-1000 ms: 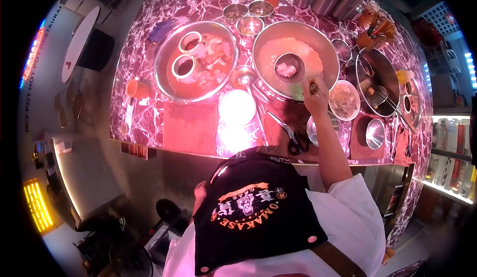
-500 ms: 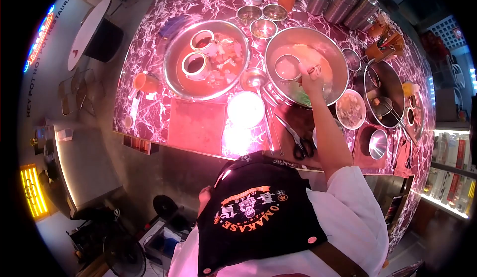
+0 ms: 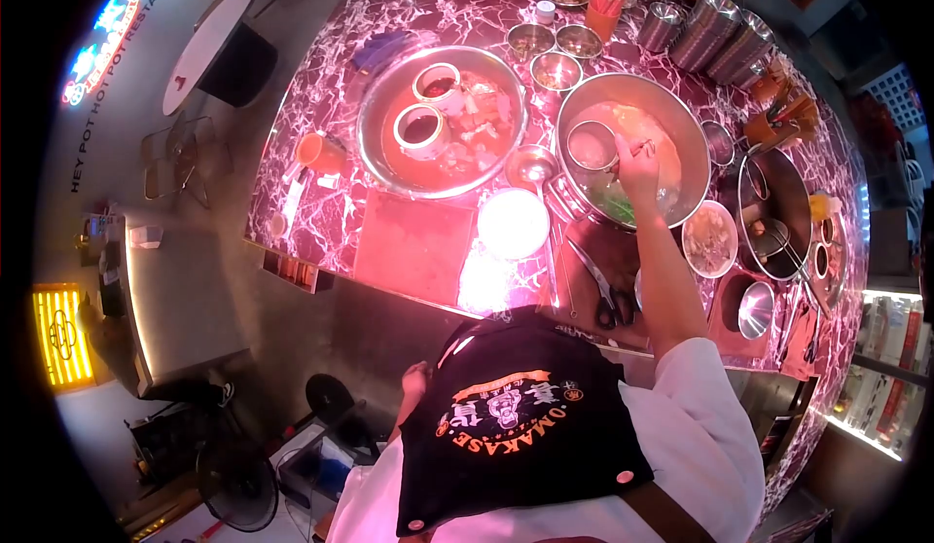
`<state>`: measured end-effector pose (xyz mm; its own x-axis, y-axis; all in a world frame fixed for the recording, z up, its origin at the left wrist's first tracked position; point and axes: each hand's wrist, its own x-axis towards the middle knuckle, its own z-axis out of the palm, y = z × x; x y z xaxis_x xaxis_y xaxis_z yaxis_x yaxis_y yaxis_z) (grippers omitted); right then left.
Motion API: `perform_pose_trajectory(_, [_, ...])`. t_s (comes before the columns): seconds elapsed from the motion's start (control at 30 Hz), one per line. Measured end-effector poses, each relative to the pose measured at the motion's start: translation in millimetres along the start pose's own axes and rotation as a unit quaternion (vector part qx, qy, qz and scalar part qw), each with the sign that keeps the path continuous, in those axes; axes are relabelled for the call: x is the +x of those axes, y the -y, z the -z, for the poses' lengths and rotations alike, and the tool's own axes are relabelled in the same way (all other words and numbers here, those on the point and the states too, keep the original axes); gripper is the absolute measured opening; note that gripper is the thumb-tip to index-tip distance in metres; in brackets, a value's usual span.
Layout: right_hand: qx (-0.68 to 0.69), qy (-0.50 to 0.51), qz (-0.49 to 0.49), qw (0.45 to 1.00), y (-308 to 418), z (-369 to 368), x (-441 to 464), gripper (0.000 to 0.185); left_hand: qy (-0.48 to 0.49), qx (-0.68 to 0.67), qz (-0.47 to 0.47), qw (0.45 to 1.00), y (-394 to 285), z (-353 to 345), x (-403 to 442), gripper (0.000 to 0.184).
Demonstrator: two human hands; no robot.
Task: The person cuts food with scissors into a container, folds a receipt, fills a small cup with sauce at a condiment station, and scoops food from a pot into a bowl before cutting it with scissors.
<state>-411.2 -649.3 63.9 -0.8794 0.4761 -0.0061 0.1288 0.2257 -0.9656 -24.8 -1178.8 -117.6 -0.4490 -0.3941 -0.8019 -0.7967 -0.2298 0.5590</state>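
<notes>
My right hand [image 3: 637, 165] is closed over the large steel pot [image 3: 702, 144], gripping a round metal scoop [image 3: 591, 144]. The scoop sits in cloudy orange broth [image 3: 642, 126]; its handle is mostly covered by my fingers. Green leaves [image 3: 613, 200] float near the pot's front wall. Low beside my black apron [image 3: 525, 387] hangs my left hand [image 3: 416, 380], away from the table; its fingers are too small and partly hidden to read. Left of the pot, a ladle [image 3: 533, 163] rests between it and a wide steel basin [image 3: 368, 149] holding broth, food pieces and two round jars.
A white bowl [image 3: 514, 224], scissors [image 3: 608, 300] and a red board [image 3: 413, 246] lie along the near edge. To the right stand a bowl of food [image 3: 710, 236] and a dark pot [image 3: 744, 212] with strainers. Small metal bowls [image 3: 557, 71] and stacked cups [image 3: 705, 32] are behind.
The whole view has shifted, so the table appears lower and further right. My right hand stays over the pot with the scoop. More of my left hand shows beside the apron.
</notes>
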Motion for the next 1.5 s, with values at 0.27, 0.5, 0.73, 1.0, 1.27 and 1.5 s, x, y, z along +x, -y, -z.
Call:
perform_pose_trajectory(0.27, [0.048, 0.001, 0.029, 0.998, -15, -7, 1, 0.027, -0.015, 0.001, 0.008, 1.0, -13, -8, -15, 0.017])
perform_pose_trajectory(0.5, [-0.008, 0.057, 0.021, 0.998, -41, -4, -5, 0.025, -0.037, 0.028, -0.009, 0.999, -9, 0, -12, 0.017])
perform_pose_trajectory(0.73, [-0.034, 0.05, 0.151, 0.987, -21, 11, -49, 0.016, -0.035, 0.026, 0.027, 0.999, -8, 12, -9, 0.015])
perform_pose_trajectory(1.0, [-0.092, 0.01, 0.273, 0.957, 56, 44, -92, 0.012, -0.025, 0.036, -0.003, 0.999, -38, 1, -30, 0.017])
perform_pose_trajectory(1.27, [-0.102, -0.091, 0.279, 0.95, 38, 62, -93, 0.007, -0.014, 0.081, -0.01, 0.997, -40, -5, -9, 0.017])
perform_pose_trajectory(1.5, [-0.005, -0.068, 0.171, 0.983, 28, 61, -97, 0.009, 0.009, 0.053, -0.03, 0.998, -34, 1, 0, 0.016])
